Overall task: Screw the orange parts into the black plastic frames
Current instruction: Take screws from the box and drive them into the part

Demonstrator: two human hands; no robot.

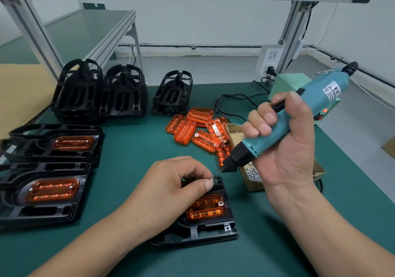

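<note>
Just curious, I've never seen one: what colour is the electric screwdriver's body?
The electric screwdriver is teal-blue with a black nose, gripped by the right hand; head view.

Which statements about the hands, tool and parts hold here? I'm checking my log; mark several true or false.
1. The right hand grips the teal screwdriver. True.
2. The left hand holds a loose orange piece. False: it pinches a small screw at the driver's bit.
3. An orange part sits in the black frame under the hands. True.
4. The box of screws lies at the table's left. False: it lies on the right, behind the screwdriver.
</note>
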